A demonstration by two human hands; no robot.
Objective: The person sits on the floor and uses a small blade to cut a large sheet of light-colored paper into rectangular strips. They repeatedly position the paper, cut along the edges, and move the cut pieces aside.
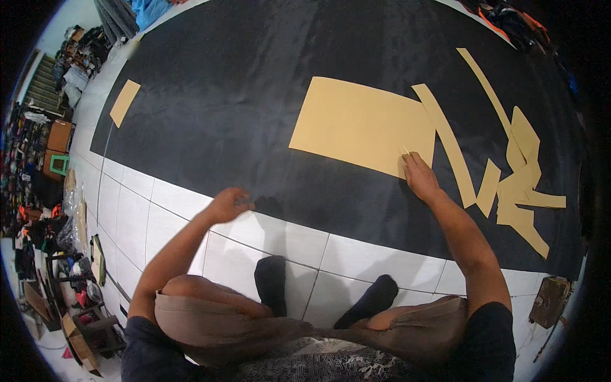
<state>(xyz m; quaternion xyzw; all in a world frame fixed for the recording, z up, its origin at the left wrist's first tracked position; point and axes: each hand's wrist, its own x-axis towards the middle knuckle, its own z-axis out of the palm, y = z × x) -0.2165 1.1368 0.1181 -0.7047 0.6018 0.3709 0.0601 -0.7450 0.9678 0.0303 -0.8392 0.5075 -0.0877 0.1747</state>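
Knees bent | left hand [229, 205] curled on black cloth [242, 114] edge | right hand [417, 173] pinching chalk [405, 149] at tan pattern [363, 124]

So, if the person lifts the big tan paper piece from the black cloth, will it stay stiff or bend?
The tan piece lies fully flat and looks thin, so it would probably sag when lifted by one edge. It seems light, so a push could slide it over the cloth. The right hand, holding a thin stick, presses its corner, which may keep it in place.
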